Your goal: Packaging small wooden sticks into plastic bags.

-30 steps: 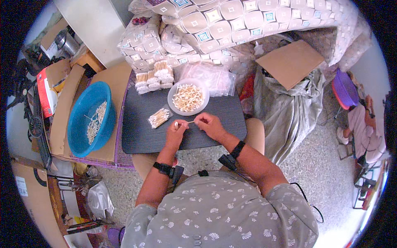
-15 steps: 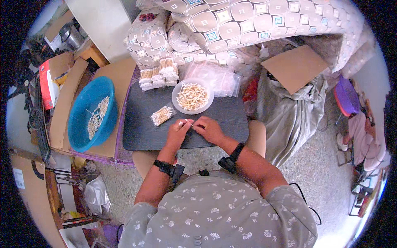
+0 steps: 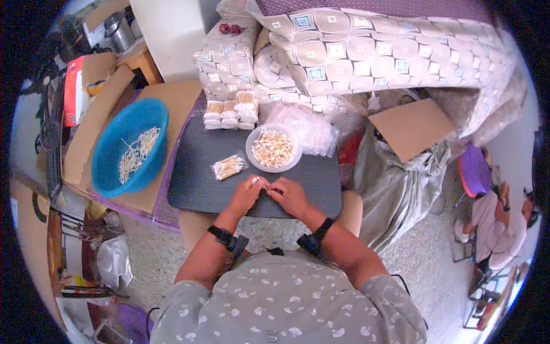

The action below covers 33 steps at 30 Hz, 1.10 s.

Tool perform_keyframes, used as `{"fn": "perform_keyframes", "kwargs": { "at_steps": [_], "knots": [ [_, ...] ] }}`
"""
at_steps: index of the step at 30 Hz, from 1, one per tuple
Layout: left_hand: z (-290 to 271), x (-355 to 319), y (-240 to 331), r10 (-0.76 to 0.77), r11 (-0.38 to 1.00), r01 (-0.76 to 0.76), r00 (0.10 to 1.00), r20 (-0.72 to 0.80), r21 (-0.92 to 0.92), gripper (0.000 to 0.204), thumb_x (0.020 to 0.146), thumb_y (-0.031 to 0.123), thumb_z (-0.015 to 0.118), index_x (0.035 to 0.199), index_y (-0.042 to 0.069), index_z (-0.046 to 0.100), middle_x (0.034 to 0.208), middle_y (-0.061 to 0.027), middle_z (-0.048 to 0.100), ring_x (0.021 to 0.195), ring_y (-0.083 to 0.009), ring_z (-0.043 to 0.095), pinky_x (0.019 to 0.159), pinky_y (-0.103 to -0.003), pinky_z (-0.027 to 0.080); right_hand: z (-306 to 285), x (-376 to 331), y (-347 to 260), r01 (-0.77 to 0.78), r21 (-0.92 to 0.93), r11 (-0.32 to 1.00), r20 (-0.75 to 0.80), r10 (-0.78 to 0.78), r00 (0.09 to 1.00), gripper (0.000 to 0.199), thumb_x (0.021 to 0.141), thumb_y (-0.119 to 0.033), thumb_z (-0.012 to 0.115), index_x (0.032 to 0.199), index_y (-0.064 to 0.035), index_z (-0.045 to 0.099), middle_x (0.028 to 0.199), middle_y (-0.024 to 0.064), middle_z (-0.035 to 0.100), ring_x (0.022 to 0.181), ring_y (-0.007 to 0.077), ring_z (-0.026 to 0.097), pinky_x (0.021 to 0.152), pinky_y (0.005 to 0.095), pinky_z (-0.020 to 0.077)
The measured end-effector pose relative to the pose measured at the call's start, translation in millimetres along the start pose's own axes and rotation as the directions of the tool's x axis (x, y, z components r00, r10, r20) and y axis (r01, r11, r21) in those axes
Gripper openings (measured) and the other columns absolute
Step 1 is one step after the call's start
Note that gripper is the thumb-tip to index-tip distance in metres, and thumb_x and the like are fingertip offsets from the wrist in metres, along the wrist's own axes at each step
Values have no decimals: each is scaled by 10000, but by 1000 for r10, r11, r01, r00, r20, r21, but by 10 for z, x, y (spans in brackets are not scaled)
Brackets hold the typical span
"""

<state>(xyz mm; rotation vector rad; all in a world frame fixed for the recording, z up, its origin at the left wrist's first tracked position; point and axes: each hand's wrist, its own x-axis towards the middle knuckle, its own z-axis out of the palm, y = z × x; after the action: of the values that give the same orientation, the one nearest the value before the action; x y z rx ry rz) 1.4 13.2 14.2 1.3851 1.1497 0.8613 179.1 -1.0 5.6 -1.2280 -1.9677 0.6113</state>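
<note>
Both my hands meet over the near part of a dark table (image 3: pixel 197 192), fingertips almost touching. My left hand (image 3: pixel 246 194) is closed, with white cotton swab (image 3: pixel 255 180) tips showing at its fingers. Opposite it, my right hand (image 3: pixel 290 196) is pinched; whatever lies between its fingertips is too small to make out. Just beyond the hands stands a white round bowl (image 3: pixel 298 156) heaped with loose cotton swabs (image 3: pixel 272 148). A clear packet of cotton swabs (image 3: pixel 229 166) lies flat to the left of the bowl.
Stacked bundles of cotton swabs (image 3: pixel 230 113) and clear plastic bags (image 3: pixel 309 133) sit along the table's far edge. At left, a blue basin (image 3: pixel 103 166) holding more swabs rests on cardboard (image 3: pixel 186 94). A grey cloth-covered heap (image 3: pixel 395 189) with a cardboard sheet (image 3: pixel 412 129) stands at right. Another person (image 3: pixel 498 226) sits far right.
The view has shifted, so the table and its contents appear lower. My hands remain together near the bowl, with only slight finger movement.
</note>
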Motion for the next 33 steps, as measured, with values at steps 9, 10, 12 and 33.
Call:
{"fn": "perform_keyframes", "kwargs": {
  "at_steps": [9,10,12,33],
  "knots": [
    [-53,131,-278,272,930,-294,954,-125,-221,279,970,231,419,803,39,534,732,-13,566,609,-97,480,579,-253,413,-323,117,-127,-62,150,987,39,57,998,145,847,-185,621,871,-49,667,854,105,641,811,271,622,733,362,492],
    [-50,128,-259,222,920,-248,968,-118,-305,277,967,230,418,805,36,533,750,-35,580,639,-109,511,598,-259,422,-396,151,-133,-56,131,990,53,49,997,145,847,-185,621,871,-49,667,854,105,641,811,271,622,733,362,492],
    [-87,147,-249,177,889,-212,977,-122,-406,275,965,229,418,807,34,532,768,-57,595,669,-120,542,617,-266,432,-525,273,-141,-76,89,993,-9,77,997,120,842,-152,619,878,-46,664,846,115,637,768,265,624,695,353,499],
    [-46,105,-245,414,880,-379,907,-71,286,237,952,233,443,944,50,592,884,-156,633,845,-342,623,753,-399,482,-305,1948,-9,223,-460,859,331,-67,941,177,791,-187,624,880,-38,590,901,185,587,860,397,588,714,445,475]
  ]
}}
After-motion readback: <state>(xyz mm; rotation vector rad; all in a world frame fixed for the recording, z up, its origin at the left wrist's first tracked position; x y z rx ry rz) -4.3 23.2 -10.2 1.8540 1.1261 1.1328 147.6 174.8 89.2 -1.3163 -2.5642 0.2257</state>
